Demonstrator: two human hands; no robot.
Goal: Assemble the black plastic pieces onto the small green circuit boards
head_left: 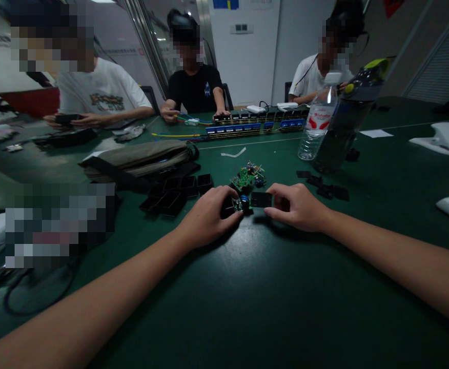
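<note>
Just above the green table, my left hand (205, 218) pinches a small circuit board (238, 204) between thumb and fingers. A dark round component with a blue band shows at the board's right end. Close beside it, my right hand (299, 209) grips a black rectangular plastic piece (261, 199) by its right edge. The two parts nearly meet; whether they touch I cannot tell. Behind them lies a heap of green circuit boards (248, 176) with wires and components. Several open black plastic boxes (170, 202) sit left of my left hand, and flat black pieces (325, 189) lie beyond my right hand.
A clear water bottle (319, 120) and a tall dark bottle (343, 123) stand at the right rear. A grey-green bag (140, 158) lies at the left. Long racks with blue modules (240, 129) cross the far table. Three people sit opposite.
</note>
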